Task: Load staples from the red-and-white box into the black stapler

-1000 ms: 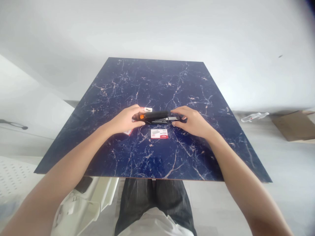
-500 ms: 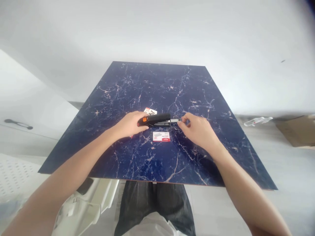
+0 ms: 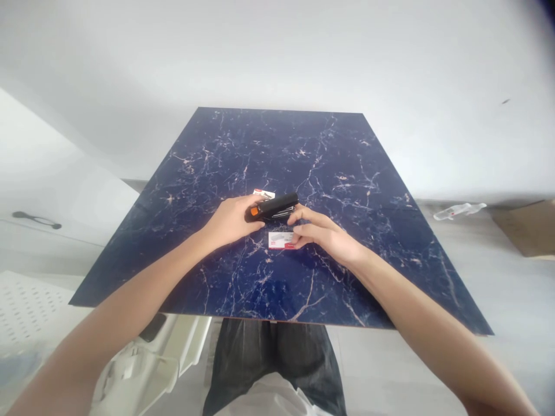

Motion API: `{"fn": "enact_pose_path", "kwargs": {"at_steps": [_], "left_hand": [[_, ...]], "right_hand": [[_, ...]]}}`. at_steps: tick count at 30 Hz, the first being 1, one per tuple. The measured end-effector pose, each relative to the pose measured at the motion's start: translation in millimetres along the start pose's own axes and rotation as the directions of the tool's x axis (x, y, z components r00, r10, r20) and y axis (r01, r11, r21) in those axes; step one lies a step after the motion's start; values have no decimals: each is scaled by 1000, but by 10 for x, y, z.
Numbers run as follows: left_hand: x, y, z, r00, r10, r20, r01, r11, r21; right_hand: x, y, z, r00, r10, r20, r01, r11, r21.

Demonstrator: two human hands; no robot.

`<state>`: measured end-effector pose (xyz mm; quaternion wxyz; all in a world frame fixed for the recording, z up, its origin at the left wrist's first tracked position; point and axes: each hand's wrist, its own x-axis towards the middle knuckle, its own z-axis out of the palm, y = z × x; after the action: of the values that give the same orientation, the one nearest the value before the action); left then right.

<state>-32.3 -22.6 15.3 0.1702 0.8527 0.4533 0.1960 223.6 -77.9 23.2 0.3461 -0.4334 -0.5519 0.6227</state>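
Observation:
A black stapler [image 3: 277,205] with an orange button lies near the middle of the blue marbled table, its front end angled slightly away from me. My left hand [image 3: 232,221] is closed around its rear end. At the front end is my right hand [image 3: 323,230], fingers bent and apart, the fingertips touching or just beside the stapler's tip. Below the stapler lies a small white and red box [image 3: 280,240], partly covered by the right fingers. Behind the stapler and left hand, a white and red card or packet [image 3: 263,194] shows in part.
The blue marbled table [image 3: 277,144] has its near edge at my lap. To the right, beyond the table, are a clear plastic item [image 3: 459,211] and a cardboard box [image 3: 526,228]. A white cabinet with a dark handle [image 3: 37,219] stands at left.
The metal strip that stuck out of the stapler's front no longer shows. My right hand has moved left to the stapler's tip, and the stapler has tilted slightly.

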Motion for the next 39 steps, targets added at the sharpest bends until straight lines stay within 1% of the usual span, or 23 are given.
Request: {"fn": "enact_pose_path", "kwargs": {"at_steps": [2,3,4,6,8,10,11,13,14,15,16,18,19,20,22,24,26,28,31,34,35,37,39], "left_hand": [[-18,86,53,1000,-14,-28,14,1000,-14],[-33,124,73,999,-16,-33,14,997,-72],[-50,155,87,1000,-13,-25,8,986,-166],[-86,186,90,1000,16,21,-7,920,-392],[-116,182,69,996,64,68,-18,846,-533],[-133,162,40,985,124,124,-30,816,-577],[-136,152,25,972,165,166,-34,802,-596],[-133,128,-17,930,259,261,-37,772,-634],[-127,109,-54,908,295,298,-43,773,-633],[-118,77,-105,893,311,325,-59,797,-601],[-107,30,-175,894,300,332,-84,841,-534],[-87,-114,-364,915,229,333,-123,942,-311],[-81,-202,-472,932,182,314,-122,972,-201],[-81,-291,-577,924,145,354,-106,986,-127],[-95,-432,-740,885,87,458,-65,996,-63],[-119,-476,-796,850,46,525,-31,999,-37],[-138,-415,-743,851,32,525,-32,999,-9],[-145,-284,-627,873,67,484,-74,997,-4],[-142,-67,-446,899,195,393,-173,981,-90],[-139,76,-341,889,313,335,-248,943,-221],[-138,102,-326,880,336,336,-256,931,-260],[-141,130,-318,860,359,363,-252,917,-311],[-150,141,-321,824,368,431,-235,914,-331]], "right_hand": [[57,47,24,991,-41,-131,36,999,-41],[85,81,29,979,-62,-196,52,997,-56],[108,118,25,966,-76,-248,61,996,-68],[133,178,-21,948,-92,-305,58,991,-118],[127,199,-97,938,-130,-322,51,968,-244],[95,177,-158,943,-172,-284,57,926,-373],[75,155,-169,949,-183,-256,65,911,-408],[32,109,-145,957,-210,-202,100,889,-447],[11,91,-115,954,-240,-178,128,866,-484],[-7,75,-84,948,-278,-154,155,828,-538],[-24,62,-56,941,-313,-131,175,780,-600],[-58,33,-37,935,-340,-102,173,687,-706],[-76,12,-52,937,-335,-101,152,650,-744],[-96,-15,-82,942,-321,-100,127,616,-777],[-138,-80,-170,959,-274,-72,92,541,-836],[-177,-142,-257,981,-190,22,114,488,-865],[-203,-179,-308,984,-107,140,175,489,-855],[-204,-181,-317,977,-76,200,210,510,-834],[-176,-150,-299,976,-97,196,218,520,-826],[-159,-136,-289,978,-101,184,209,553,-807],[-161,-138,-285,980,-92,178,198,584,-788],[-169,-145,-271,983,-46,177,162,672,-723],[-173,-144,-251,978,26,207,110,781,-615]]}}
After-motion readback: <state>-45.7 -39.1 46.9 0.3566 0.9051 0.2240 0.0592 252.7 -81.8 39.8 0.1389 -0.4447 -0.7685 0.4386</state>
